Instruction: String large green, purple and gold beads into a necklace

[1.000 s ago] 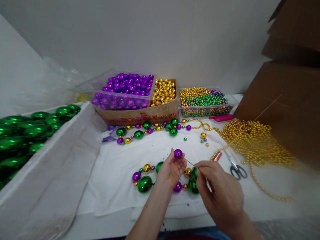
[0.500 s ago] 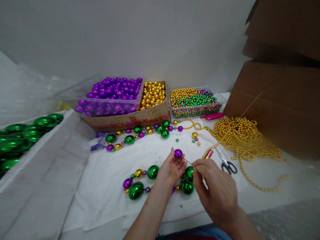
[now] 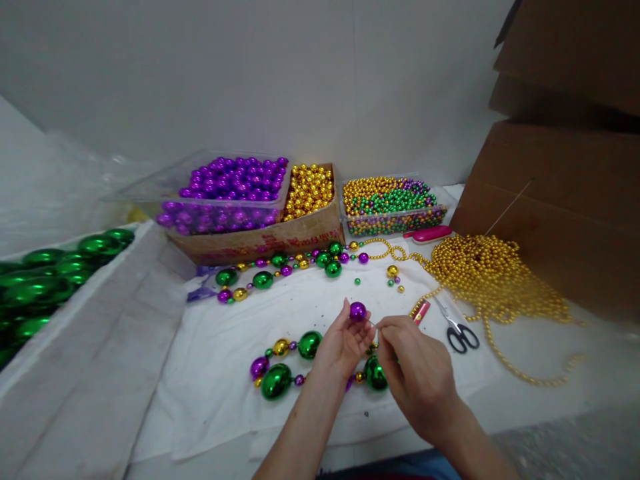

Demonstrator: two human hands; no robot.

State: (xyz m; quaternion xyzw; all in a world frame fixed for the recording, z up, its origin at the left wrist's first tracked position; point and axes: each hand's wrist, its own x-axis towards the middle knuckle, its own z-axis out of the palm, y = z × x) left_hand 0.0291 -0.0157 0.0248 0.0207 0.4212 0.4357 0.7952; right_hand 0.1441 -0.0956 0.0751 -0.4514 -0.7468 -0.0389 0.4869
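My left hand [image 3: 343,347] is turned palm up and holds a shiny purple bead [image 3: 357,311] in its curled fingers. My right hand [image 3: 420,373] pinches a thin needle-like wire [image 3: 373,325], of which only a short length shows between its fingertips and the left fingers. Whether the wire is inside the bead I cannot tell. Under both hands a strand of green, gold and purple beads [image 3: 276,381] lies on the white cloth [image 3: 210,400], partly hidden by the hands.
Behind are purple beads [image 3: 235,179], gold beads [image 3: 307,190] and a tub of small mixed beads [image 3: 395,200]. A second strand [image 3: 263,279] lies across the cloth. To the right are scissors [image 3: 463,337], a red tube [image 3: 421,313] and piled gold chain [image 3: 480,273]. Large green beads [image 3: 45,280] fill a left box.
My right hand has moved left toward the purple bead, so less of the thin wire shows. The left hand still holds the bead. The view has shifted slightly.
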